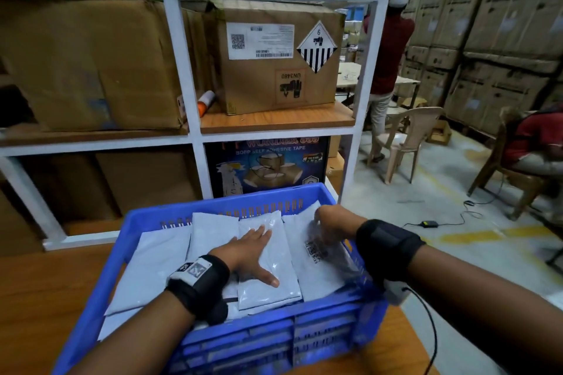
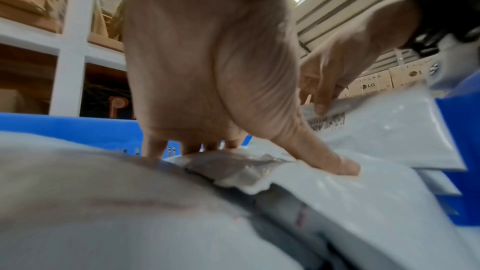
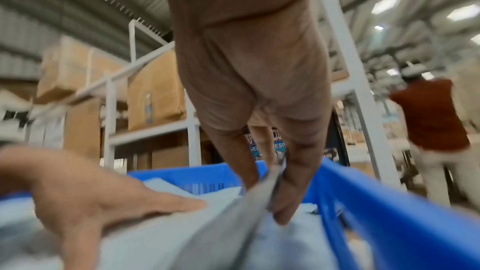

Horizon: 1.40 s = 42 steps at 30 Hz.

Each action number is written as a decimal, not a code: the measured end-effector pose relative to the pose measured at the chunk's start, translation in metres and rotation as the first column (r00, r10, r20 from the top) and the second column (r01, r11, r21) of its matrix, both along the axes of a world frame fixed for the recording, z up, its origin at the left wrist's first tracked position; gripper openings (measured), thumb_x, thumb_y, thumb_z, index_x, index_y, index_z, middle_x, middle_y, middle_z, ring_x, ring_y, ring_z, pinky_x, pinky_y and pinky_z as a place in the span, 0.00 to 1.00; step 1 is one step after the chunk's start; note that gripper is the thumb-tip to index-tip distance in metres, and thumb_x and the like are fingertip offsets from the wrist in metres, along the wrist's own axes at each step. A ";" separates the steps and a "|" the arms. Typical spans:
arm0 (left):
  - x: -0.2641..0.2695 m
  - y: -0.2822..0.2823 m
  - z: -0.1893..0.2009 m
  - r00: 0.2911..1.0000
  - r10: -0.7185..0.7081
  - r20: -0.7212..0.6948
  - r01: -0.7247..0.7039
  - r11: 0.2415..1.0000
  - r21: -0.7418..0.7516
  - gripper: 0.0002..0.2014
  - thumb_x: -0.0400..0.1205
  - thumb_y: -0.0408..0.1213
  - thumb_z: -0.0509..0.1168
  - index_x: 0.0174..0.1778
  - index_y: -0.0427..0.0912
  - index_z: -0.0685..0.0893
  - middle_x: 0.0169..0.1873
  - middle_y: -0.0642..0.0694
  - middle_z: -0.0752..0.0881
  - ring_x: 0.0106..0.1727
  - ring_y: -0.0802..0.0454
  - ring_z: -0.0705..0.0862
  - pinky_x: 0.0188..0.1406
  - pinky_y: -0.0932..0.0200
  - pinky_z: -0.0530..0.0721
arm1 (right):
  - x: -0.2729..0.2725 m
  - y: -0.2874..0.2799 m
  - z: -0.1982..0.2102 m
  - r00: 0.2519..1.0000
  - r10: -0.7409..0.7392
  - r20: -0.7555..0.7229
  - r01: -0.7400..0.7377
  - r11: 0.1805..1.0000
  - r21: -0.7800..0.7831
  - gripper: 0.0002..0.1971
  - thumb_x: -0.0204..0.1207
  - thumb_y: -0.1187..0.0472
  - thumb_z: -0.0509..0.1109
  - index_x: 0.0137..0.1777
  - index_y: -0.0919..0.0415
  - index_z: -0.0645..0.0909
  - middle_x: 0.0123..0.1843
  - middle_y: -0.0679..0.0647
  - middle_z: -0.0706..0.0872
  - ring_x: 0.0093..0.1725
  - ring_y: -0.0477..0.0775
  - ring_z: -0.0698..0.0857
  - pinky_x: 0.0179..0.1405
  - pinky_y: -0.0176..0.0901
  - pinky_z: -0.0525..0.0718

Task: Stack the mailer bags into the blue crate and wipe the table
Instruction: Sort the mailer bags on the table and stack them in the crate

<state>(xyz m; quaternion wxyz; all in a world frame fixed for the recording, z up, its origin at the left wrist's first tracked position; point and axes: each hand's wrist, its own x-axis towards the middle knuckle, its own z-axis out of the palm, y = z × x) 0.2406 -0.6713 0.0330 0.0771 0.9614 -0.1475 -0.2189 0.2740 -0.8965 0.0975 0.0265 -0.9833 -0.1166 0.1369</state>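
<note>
Mailer bags [image 1: 213,240] lie inside one blue crate [image 1: 274,341], which sits on the wooden counter [image 1: 45,298] at 6 o'clock in the head view. At least five grey-white bags can be counted there, overlapping one another; how many more lie beneath them is hidden.

At 9 o'clock in the crate, a large bag [image 1: 158,271] is partly covered by the left forearm. Toward the middle, the left hand [image 1: 249,256] lies flat with its fingers [image 1: 262,233] straight and spread, pressing on the centre bag [image 1: 274,286] and holding nothing. The left wrist view shows the thumb tip resting on that bag's surface while the other fingertips touch down farther off.

At 3 o'clock in the crate, the right hand [image 1: 330,222] pinches the upper edge of a barcoded bag [image 1: 316,265], which stands tilted near the crate's right wall. The right wrist view shows the bag's edge [image 3: 262,196] caught between thumb and fingers [image 3: 293,192], though motion blur smears the print.

Behind the crate stands one white shelf rack [image 1: 182,70] loaded with cardboard boxes [image 1: 274,61]. At 3 o'clock two people in red shirts are visible, one standing [image 1: 390,52], one seated [image 1: 536,137] and cut off by the frame edge.
</note>
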 end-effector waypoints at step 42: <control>0.029 0.026 0.086 0.977 -0.153 0.147 0.150 0.988 0.032 0.47 0.82 0.61 0.62 0.87 0.43 0.44 0.86 0.39 0.44 0.87 0.42 0.49 0.83 0.46 0.59 | -0.009 0.055 0.072 1.000 0.027 -0.002 -0.027 0.996 -0.085 0.34 0.74 0.55 0.78 0.77 0.59 0.69 0.66 0.60 0.80 0.56 0.59 0.82 0.42 0.33 0.72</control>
